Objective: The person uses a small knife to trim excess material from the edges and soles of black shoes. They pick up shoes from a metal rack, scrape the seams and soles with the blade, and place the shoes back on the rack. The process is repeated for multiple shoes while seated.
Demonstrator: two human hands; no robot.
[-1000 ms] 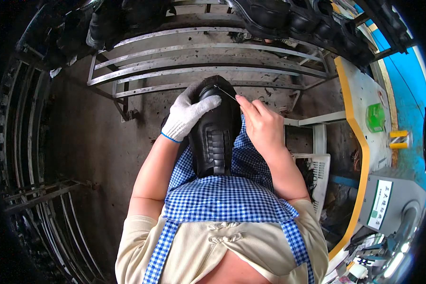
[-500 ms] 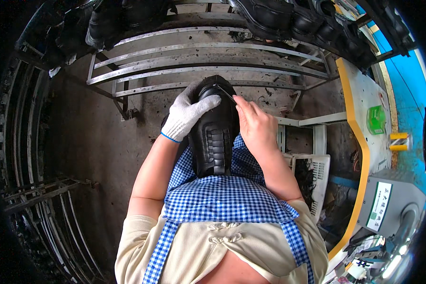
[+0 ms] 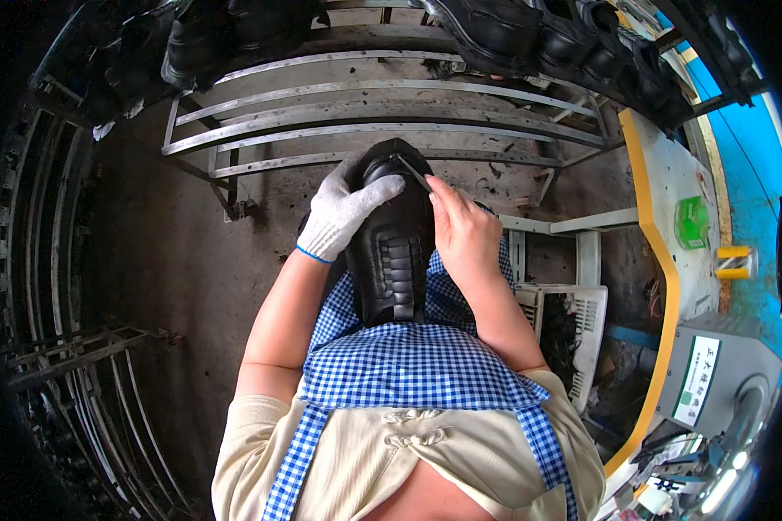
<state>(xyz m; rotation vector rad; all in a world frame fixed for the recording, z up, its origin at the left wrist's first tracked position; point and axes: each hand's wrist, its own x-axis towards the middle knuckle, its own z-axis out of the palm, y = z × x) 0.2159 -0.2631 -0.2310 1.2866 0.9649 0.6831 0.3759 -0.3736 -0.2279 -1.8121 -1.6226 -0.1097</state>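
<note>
A black leather shoe [image 3: 397, 256] rests on my lap over a blue checked apron [image 3: 408, 365], its strapped upper facing up and its rounded end pointing away from me. My left hand [image 3: 346, 211], in a white knitted glove with a blue cuff edge, is closed around the far left side of the shoe, thumb lying across the top. Pinched in the fingertips of my bare right hand [image 3: 466, 233] is a slim metal tool [image 3: 414, 172], its exact kind unclear. The tool's tip meets the sole edge at the far end of the shoe.
Several black shoes [image 3: 495, 35] line a rack along the top. Below them runs a metal bar frame [image 3: 365, 115]. A yellow-edged table [image 3: 669, 260] stands at right, bearing a green container [image 3: 692, 222] and a grey machine box [image 3: 728, 365]. A white crate [image 3: 589, 334] holds black scraps.
My right hand has shifted slightly left and toward me, the tool's tip staying at the sole edge. My left hand keeps its hold on the shoe.
</note>
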